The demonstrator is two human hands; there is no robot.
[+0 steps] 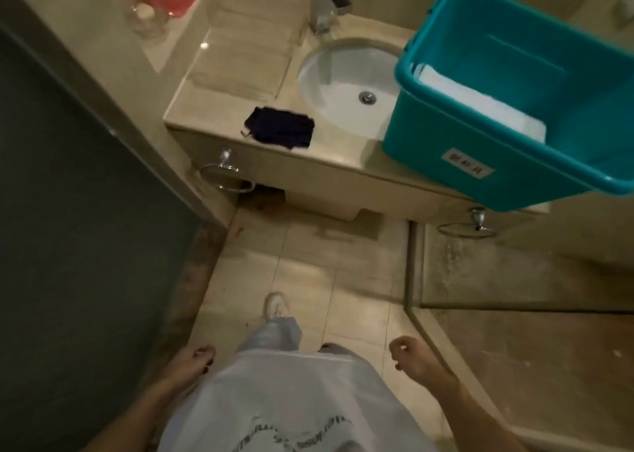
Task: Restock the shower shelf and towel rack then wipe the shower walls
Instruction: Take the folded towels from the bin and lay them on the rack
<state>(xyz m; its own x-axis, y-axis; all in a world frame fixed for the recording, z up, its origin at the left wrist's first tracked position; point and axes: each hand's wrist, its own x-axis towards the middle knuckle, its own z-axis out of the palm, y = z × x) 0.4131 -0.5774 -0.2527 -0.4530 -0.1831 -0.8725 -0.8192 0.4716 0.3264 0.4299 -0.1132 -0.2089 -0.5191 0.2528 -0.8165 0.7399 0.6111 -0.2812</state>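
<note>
Cramped bathroom, vanity counter (343, 158) ahead — teal bin (463, 173) w/ white towels (480, 108) sits on its right end, up ahead of the right hand (408, 352), the nearer one. It and the left hand (195, 360) both hang empty, fingers loosely curled.

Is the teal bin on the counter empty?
Not empty: the teal bin holds what looks like a folded white towel lying against its left inner wall.

Teal bin (480, 163) sits at the counter's (240, 74) right end, white towel (480, 108) inside. Dark cloth (279, 132) on the front edge beside the sink (343, 74). Left hand (195, 362) and right hand (408, 352) hang loose, holding nothing.
</note>
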